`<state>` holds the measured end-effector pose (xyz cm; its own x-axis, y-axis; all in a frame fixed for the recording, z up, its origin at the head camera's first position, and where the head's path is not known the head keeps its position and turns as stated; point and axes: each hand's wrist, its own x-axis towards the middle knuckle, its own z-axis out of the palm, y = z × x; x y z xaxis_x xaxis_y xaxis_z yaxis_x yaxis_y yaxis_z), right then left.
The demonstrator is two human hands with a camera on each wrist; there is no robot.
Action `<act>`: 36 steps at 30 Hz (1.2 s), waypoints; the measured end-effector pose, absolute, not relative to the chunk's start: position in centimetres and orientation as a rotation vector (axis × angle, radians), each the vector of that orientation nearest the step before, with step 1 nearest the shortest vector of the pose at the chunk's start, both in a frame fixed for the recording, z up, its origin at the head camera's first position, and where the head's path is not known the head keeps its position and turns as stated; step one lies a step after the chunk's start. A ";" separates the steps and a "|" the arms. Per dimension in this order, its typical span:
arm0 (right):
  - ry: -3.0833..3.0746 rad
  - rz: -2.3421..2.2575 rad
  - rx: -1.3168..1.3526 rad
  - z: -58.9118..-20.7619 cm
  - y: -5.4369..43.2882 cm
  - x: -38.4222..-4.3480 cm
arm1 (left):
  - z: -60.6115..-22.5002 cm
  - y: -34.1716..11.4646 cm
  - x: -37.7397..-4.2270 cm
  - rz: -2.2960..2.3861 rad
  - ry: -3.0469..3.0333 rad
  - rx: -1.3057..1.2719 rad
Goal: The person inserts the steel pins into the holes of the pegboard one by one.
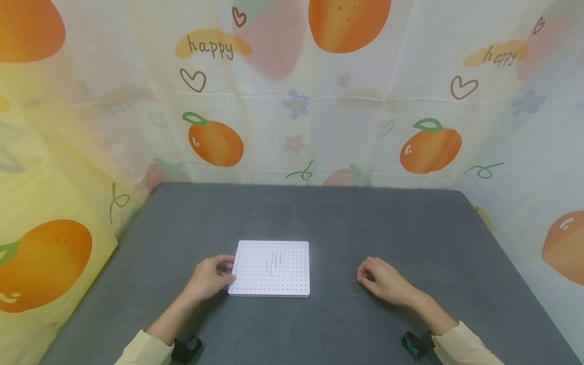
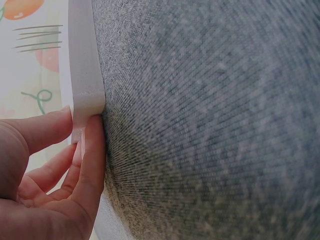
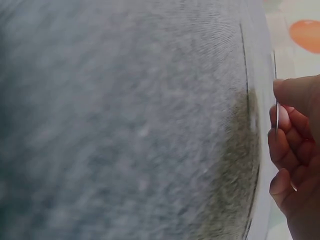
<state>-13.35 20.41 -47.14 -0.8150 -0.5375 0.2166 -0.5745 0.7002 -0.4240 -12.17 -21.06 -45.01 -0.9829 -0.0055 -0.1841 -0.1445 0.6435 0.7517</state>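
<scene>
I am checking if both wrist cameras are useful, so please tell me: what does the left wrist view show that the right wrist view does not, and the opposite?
Only the left wrist view: the left hand pinching the white board by its edge, thin rods standing out from its face.
Only the right wrist view: the right hand pinching one rod; the thin dark lines on the grey cloth may be more rods.
Both: the grey cloth and the fruit-print backdrop.
</scene>
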 end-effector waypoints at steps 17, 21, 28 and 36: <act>-2.771 0.866 0.866 -45.9 18.7 -13.9 | -45.4 -21.0 -12.2 1.239 2.714 -0.123; -2.776 0.914 0.864 -45.7 18.3 -13.9 | -45.4 -21.0 -12.2 1.228 2.720 -0.128; -2.790 0.934 0.855 -45.3 17.1 -14.1 | -45.4 -21.0 -12.3 1.236 2.709 -0.137; -2.821 0.988 0.845 -44.8 15.0 -14.3 | -45.2 -21.1 -12.2 1.233 2.708 -0.136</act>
<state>-14.26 14.96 -44.82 -0.8513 -0.4829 0.2051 -0.5053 0.6498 -0.5678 -12.24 -21.05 -45.19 -0.9826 -0.0150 -0.1850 -0.1494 0.6557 0.7401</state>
